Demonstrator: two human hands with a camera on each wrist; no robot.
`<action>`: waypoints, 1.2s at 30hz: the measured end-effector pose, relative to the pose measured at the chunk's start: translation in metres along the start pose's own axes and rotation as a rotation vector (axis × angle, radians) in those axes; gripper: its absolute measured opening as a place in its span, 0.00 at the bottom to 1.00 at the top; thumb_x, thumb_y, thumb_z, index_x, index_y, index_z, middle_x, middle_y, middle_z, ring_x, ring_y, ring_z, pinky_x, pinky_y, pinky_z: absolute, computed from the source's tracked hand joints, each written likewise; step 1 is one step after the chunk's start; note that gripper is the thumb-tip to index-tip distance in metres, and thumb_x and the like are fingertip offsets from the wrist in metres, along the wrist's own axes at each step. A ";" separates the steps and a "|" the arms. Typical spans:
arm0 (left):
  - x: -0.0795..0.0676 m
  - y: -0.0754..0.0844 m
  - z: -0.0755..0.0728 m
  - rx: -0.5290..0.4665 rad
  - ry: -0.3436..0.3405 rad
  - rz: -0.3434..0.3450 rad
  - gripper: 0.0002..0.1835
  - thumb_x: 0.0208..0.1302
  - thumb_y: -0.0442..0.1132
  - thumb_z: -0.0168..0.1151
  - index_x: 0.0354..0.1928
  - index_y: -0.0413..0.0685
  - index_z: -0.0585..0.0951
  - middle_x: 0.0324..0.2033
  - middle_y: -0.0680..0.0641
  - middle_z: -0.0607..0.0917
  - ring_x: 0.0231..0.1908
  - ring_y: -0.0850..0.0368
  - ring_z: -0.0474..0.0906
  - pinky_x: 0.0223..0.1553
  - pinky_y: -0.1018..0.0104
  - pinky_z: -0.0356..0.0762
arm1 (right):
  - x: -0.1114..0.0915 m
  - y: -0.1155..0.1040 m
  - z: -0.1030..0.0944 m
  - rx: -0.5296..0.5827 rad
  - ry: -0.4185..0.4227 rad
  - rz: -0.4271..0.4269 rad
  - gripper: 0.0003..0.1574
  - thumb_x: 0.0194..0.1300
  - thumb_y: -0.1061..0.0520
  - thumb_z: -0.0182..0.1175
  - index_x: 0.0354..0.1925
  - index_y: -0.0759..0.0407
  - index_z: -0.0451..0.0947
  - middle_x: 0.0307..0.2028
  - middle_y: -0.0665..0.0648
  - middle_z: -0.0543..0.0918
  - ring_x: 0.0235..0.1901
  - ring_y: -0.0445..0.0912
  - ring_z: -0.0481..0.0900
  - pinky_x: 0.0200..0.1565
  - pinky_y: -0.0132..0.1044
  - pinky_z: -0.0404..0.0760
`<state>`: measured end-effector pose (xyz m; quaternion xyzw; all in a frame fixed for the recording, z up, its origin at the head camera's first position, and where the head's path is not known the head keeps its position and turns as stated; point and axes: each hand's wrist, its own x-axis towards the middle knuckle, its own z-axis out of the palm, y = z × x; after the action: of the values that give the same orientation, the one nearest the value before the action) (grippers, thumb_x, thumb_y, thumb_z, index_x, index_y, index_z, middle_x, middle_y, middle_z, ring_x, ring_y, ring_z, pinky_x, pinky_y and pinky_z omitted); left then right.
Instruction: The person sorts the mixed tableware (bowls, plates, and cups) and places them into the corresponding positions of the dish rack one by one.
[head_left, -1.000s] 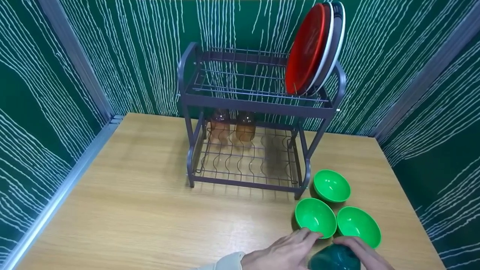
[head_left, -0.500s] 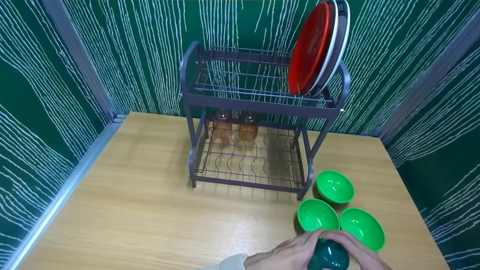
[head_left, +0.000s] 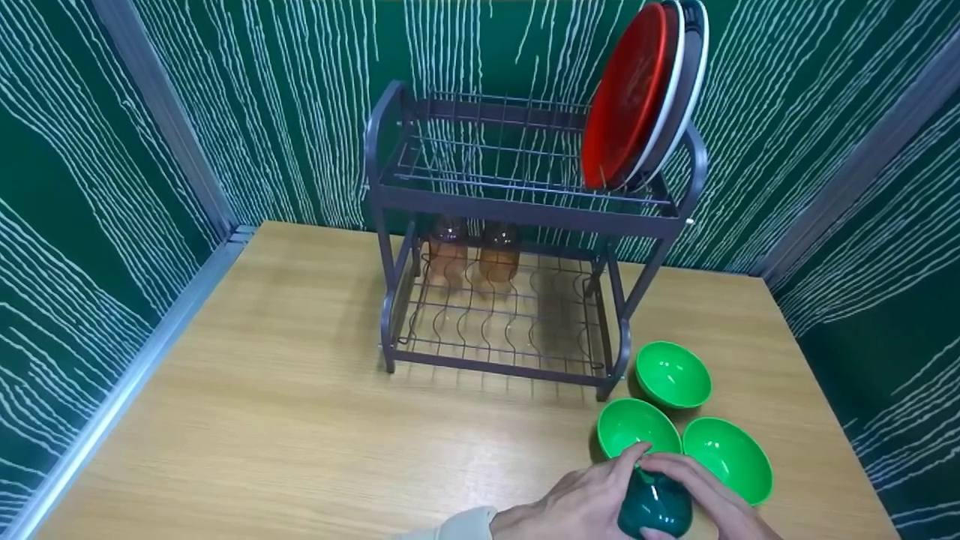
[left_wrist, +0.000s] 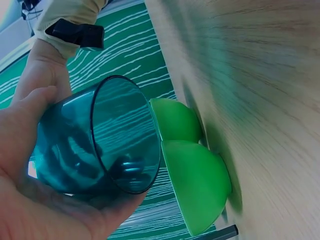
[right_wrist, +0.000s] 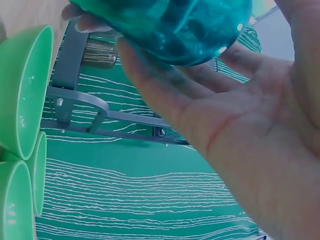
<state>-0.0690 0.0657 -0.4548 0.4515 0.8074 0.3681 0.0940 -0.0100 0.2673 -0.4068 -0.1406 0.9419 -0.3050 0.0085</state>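
Note:
A teal see-through drinking glass [head_left: 655,504] is between both hands, close to the near edge of the head view. It is upside down: in the left wrist view, the rim of the glass [left_wrist: 95,137] faces the tabletop and stands clear of it. My left hand [head_left: 574,499] grips it from the left. My right hand [head_left: 716,491] holds its right side with fingers and thumb, and in the right wrist view the palm of this hand [right_wrist: 250,125] is apart from the glass. Just beyond the hands sit three green bowls: left [head_left: 637,429], right [head_left: 727,459], far [head_left: 673,375].
A dark two-tier dish rack [head_left: 525,210] stands on the wooden table [head_left: 300,375]. Several plates, a red plate [head_left: 626,97] in front, stand upright at its top right. Two amber glasses [head_left: 499,255] are at the back of the lower tier. Green walls enclose the table.
The glass has come up a little and tipped between the hands, with fingertips now drawn together over its far side. The head view has shifted slightly; bowls and rack stay put.

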 end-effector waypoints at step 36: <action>-0.001 -0.001 -0.040 0.083 0.234 -0.139 0.38 0.57 0.61 0.73 0.64 0.56 0.68 0.48 0.58 0.84 0.40 0.73 0.79 0.37 0.84 0.72 | 0.011 0.027 0.004 0.110 -0.052 0.174 0.30 0.75 0.38 0.58 0.64 0.53 0.77 0.61 0.52 0.81 0.60 0.55 0.80 0.57 0.52 0.81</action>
<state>-0.0887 0.0443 -0.4271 0.3521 0.8566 0.3771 0.0059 -0.0273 0.2828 -0.4249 -0.0652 0.9318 -0.3507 0.0672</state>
